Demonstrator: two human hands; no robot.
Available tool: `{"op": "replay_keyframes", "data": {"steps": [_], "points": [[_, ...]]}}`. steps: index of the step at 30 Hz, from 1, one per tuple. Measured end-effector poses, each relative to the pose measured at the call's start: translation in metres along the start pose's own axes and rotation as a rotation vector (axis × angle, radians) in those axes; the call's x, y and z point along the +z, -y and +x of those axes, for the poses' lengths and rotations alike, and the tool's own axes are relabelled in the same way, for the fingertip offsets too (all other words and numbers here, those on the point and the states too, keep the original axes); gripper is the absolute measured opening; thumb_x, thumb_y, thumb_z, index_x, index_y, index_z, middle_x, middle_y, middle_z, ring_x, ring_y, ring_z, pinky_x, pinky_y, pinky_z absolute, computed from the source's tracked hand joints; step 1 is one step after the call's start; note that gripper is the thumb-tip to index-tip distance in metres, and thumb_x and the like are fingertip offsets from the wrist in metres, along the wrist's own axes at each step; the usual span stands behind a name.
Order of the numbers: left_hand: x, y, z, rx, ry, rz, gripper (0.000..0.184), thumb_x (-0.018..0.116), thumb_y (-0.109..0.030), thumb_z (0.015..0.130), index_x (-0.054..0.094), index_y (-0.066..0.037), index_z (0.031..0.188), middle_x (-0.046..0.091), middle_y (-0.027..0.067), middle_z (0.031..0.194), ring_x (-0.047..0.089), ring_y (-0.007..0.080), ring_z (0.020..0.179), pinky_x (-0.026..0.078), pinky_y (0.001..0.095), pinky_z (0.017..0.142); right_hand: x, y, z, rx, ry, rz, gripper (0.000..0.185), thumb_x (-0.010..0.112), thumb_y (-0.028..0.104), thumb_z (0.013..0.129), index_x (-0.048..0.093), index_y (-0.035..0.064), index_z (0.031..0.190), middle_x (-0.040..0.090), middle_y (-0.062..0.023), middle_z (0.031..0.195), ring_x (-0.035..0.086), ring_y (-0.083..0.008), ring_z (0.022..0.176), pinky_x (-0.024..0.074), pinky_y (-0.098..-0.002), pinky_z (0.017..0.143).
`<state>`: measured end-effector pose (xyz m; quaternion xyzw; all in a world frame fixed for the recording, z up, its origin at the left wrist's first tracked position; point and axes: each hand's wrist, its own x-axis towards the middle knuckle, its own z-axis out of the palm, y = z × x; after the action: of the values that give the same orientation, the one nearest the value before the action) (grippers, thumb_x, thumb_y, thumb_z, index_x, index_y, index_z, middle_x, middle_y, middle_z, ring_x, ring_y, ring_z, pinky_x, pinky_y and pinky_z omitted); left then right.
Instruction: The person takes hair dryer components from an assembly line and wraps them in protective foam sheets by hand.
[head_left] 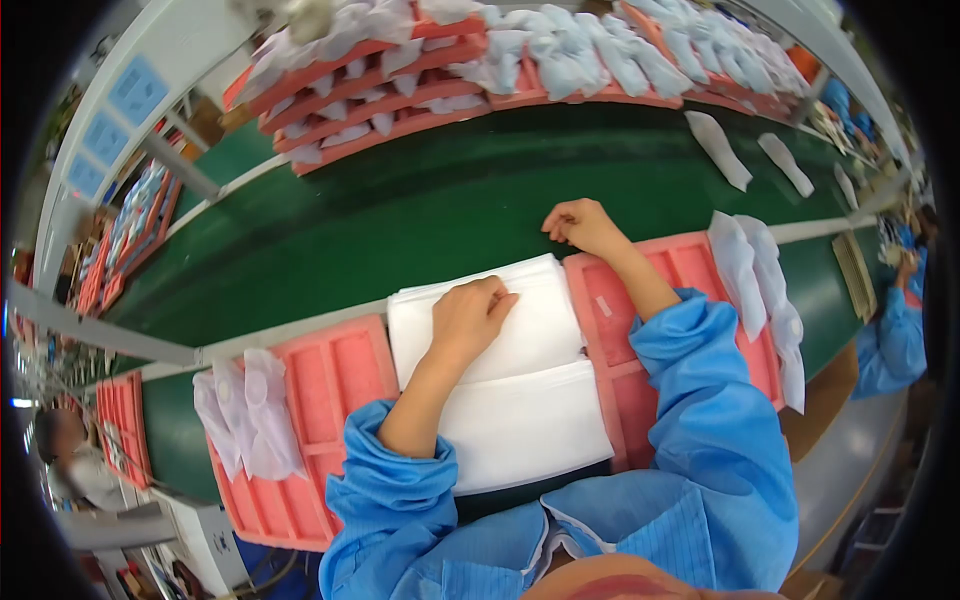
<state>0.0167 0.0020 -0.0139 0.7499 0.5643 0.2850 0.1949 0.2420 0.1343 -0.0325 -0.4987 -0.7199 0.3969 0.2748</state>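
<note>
A smooth dark-green belt [400, 210] is framed by pale metal posts [110, 326]. Before it, thin white rectangular sheets [525, 425] are laid in two stacks between pink compartmented trays [358, 365]. The farther stack is overlaid by the curled left hand [470, 322]; the loosely curled right hand [588, 227] is held over the belt's near edge. Whether anything is gripped cannot be told.

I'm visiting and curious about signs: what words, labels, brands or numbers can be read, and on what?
No text can be read.
Blue sheets on the white panel, upper left: too blurred.
Pale strip in the right pink tray: too small to tell if printed.
Dark mark on the white box, lower left: too blurred.
White stack: no print visible.
</note>
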Motion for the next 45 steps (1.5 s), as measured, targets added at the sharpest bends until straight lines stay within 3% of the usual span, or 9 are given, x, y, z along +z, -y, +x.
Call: {"op": "replay_keyframes", "data": {"steps": [3,4,23,30,32,35,45], "points": [[-0.0047,-0.0074,0.0021,-0.035,0.041,0.015,0.019,0.068,-0.026,0.082,0.064,-0.008,0.076,0.065,0.0073,0.065,0.063,0.0258,0.061,0.046,0.0369,0.054,-0.0001,-0.0014,0.0015,-0.002,0.005,-0.005,0.026,0.048,-0.011,0.075,0.068,-0.0016,0.087,0.066,-0.0078,0.074,0.064,-0.0125,0.068,0.0517,-0.0241,0.06],[-0.0057,-0.0088,0.0019,-0.053,0.043,0.02,0.019,0.068,-0.025,0.082,0.063,-0.008,0.076,0.065,0.0075,0.065,0.062,0.0257,0.061,0.046,0.0367,0.054,0.0013,-0.0015,0.0021,-0.025,-0.033,0.011,0.027,0.05,-0.01,0.069,0.071,-0.0013,0.085,0.069,-0.0117,0.073,0.067,-0.0177,0.067,0.0533,-0.0275,0.065],[-0.006,-0.0089,0.0025,-0.067,0.053,0.053,0.019,0.068,-0.025,0.083,0.063,-0.008,0.076,0.063,0.0068,0.063,0.061,0.0255,0.058,0.045,0.0367,0.053,0.0022,-0.0069,0.005,-0.04,-0.016,0.001,0.027,0.046,-0.014,0.072,0.068,-0.0048,0.085,0.066,-0.0107,0.075,0.064,-0.0142,0.067,0.0528,-0.0258,0.065],[-0.0045,-0.0077,0.0034,-0.079,0.049,0.042,0.019,0.068,-0.025,0.083,0.063,-0.008,0.075,0.063,0.0068,0.063,0.061,0.0251,0.058,0.045,0.0362,0.053,0.0008,-0.0066,0.006,-0.043,-0.044,-0.011,0.025,0.05,-0.008,0.071,0.071,-0.0013,0.084,0.07,-0.0117,0.074,0.068,-0.0182,0.068,0.0535,-0.0279,0.068],[-0.002,-0.0047,0.0018,-0.029,0.008,0.013,0.021,0.068,-0.026,0.083,0.063,-0.007,0.076,0.056,0.0048,0.056,0.054,0.0209,0.051,0.039,0.0332,0.049,0.0034,-0.0074,0.005,-0.035,-0.04,-0.019,0.025,0.05,-0.008,0.071,0.071,-0.0013,0.084,0.07,-0.0118,0.074,0.068,-0.0183,0.068,0.0536,-0.0281,0.068],[-0.0068,-0.0108,0.0029,-0.078,0.057,0.055,0.02,0.068,-0.025,0.083,0.063,-0.008,0.075,0.063,0.007,0.063,0.061,0.025,0.058,0.045,0.036,0.053,0.0015,-0.0087,0.005,-0.026,-0.046,-0.009,0.024,0.05,-0.008,0.072,0.071,-0.0015,0.083,0.07,-0.012,0.075,0.068,-0.0186,0.068,0.0537,-0.0284,0.069],[-0.0032,-0.0068,0.0027,-0.025,0.023,0.03,0.021,0.068,-0.025,0.084,0.063,-0.006,0.076,0.057,0.0057,0.057,0.054,0.0211,0.052,0.04,0.0332,0.05,-0.0001,-0.0069,0.0045,-0.068,-0.035,-0.006,0.023,0.05,-0.007,0.071,0.07,-0.0016,0.082,0.069,-0.012,0.073,0.067,-0.0179,0.067,0.0531,-0.0282,0.067]]}}
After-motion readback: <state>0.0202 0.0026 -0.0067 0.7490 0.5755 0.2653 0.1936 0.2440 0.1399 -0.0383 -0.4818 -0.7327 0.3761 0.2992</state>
